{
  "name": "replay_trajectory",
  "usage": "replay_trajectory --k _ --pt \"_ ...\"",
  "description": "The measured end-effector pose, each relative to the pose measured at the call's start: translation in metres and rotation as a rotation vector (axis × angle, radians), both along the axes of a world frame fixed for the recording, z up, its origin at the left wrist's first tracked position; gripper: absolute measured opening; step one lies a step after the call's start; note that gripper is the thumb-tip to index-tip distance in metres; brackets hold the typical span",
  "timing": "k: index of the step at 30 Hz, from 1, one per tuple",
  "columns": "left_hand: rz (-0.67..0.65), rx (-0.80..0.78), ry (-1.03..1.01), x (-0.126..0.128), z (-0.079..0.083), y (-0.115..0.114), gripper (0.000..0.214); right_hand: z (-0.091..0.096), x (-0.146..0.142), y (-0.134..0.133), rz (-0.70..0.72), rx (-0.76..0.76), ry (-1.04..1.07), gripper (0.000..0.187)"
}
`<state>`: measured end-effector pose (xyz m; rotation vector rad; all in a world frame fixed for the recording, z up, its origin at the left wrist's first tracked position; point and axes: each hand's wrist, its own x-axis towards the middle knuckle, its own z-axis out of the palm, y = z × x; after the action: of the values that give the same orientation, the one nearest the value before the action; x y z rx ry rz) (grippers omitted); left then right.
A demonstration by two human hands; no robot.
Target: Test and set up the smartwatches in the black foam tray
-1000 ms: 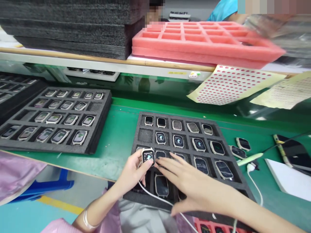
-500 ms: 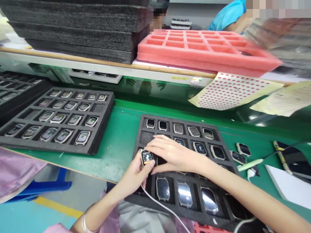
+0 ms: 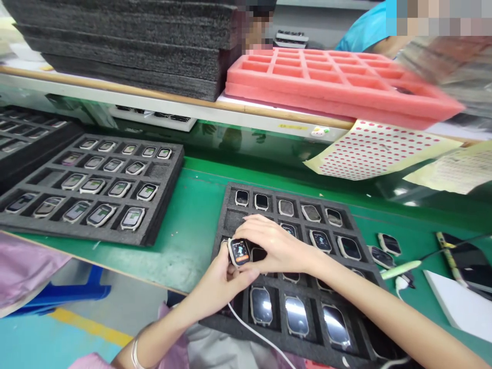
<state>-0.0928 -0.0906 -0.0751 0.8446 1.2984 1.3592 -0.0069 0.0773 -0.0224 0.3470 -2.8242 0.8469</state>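
Between my two hands is a smartwatch case (image 3: pixel 240 252) without a strap, its screen lit with a dial and an orange bar. My left hand (image 3: pixel 226 282) grips it from below and the left, fingers curled under it. With thumb and fingers, my right hand (image 3: pixel 274 246) holds its right and upper edges. A white cable (image 3: pixel 255 330) runs down from beneath my left hand; where it ends under the watch is hidden. Both hands are over a black foam tray (image 3: pixel 230 197) whose pockets hold several watch cases, such as a dark-screened watch (image 3: pixel 261 306).
To the left lies another foam tray (image 3: pixel 163 205) of watches. Two loose watches (image 3: pixel 389 244), a light green pen-like tool (image 3: pixel 402 269) and a white box (image 3: pixel 457 302) lie at right. Black foam sheets (image 3: pixel 134 46) and a pink foam tray (image 3: pixel 338 95) stand on the shelf.
The watch has turned slightly in my hands and more of its screen shows. My left thumb has slid off the screen to below its edge. The whole view has shifted a little.
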Motion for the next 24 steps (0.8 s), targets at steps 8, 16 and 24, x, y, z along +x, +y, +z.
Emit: replay_trajectory --k 8,16,24 --pt "-0.206 -0.085 -0.01 0.01 0.011 -0.021 0.035 -0.029 -0.022 0.021 -0.429 0.117 0.058 0.027" --pt "-0.206 -0.089 0.021 0.012 0.01 -0.031 0.043 -0.01 -0.009 -0.019 -0.283 0.373 -0.042 0.02" --pt "-0.103 0.078 -0.147 0.011 0.012 -0.037 0.026 -0.005 -0.012 -0.034 -0.141 0.484 -0.245 0.027"
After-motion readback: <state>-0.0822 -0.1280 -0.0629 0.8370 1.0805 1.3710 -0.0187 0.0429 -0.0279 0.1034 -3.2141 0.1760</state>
